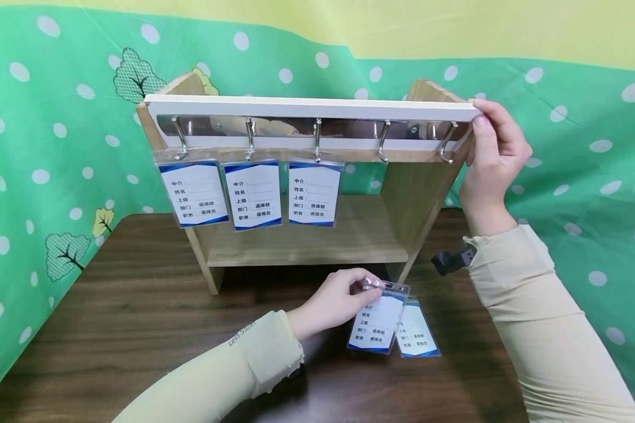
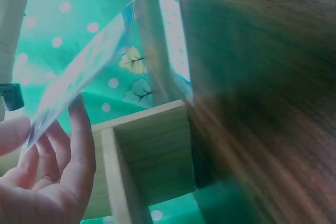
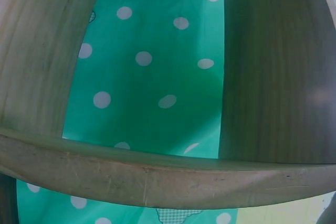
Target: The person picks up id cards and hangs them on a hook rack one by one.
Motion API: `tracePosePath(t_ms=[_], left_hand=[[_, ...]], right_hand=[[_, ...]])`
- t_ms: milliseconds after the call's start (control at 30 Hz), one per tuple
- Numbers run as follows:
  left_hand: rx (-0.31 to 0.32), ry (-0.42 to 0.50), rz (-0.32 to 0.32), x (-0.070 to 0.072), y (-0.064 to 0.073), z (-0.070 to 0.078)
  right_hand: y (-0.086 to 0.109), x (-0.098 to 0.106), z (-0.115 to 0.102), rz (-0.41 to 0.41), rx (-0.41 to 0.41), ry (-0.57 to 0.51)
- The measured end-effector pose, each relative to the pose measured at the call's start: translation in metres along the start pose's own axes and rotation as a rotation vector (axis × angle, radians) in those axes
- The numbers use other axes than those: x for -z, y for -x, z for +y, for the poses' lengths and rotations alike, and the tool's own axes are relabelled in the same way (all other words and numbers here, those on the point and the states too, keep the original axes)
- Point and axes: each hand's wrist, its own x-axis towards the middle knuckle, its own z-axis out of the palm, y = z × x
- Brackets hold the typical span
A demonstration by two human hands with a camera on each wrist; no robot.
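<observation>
My left hand (image 1: 338, 299) pinches the top edge of a clear-sleeved name badge (image 1: 378, 326), blue and white with printed lines. In the left wrist view the same badge (image 2: 81, 69) tilts up between thumb and fingers, above the table. Behind it, a second badge (image 1: 418, 335) lies on the table, partly overlapped in the head view. My right hand (image 1: 494, 158) grips the right end of a white hook rail (image 1: 317, 107) across a wooden rack. Three badges hang from its left hooks, one of them a middle badge (image 1: 252, 197); the two right hooks carry nothing.
The wooden rack (image 1: 307, 235) stands on a dark wood table (image 1: 137, 329), with a low shelf board between its side panels. A green dotted curtain (image 1: 577, 194) hangs close behind. A black strap end (image 1: 452, 260) sticks out at my right cuff.
</observation>
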Motion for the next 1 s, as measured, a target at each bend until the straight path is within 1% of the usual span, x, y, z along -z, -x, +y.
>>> tracePosePath(t_ms=[100,200,400,733,833,900,1000], left_hand=[[-0.052,-0.019,0.029,0.005,0.000,0.007],[-0.098,-0.015,0.058,0.010,0.000,0.014],[-0.156,0.050,0.112,0.020,0.001,0.030],[-0.302,0.118,0.253,0.042,0.003,0.061],[-0.346,0.148,0.295,0.047,0.001,0.070],[-0.366,0.163,0.313,0.051,-0.001,0.076],[-0.375,0.191,0.325,0.056,-0.004,0.083]], right_hand=[[-0.002,0.000,-0.002,-0.001,0.003,-0.002],[-0.003,-0.002,-0.002,-0.006,0.004,-0.004],[-0.003,-0.003,-0.002,-0.010,0.001,0.017],[0.001,-0.002,-0.003,-0.030,-0.005,0.017],[0.001,-0.001,-0.003,-0.030,-0.004,0.017],[0.001,-0.001,-0.004,-0.028,-0.003,0.016],[0.001,0.000,-0.005,-0.026,-0.003,0.010]])
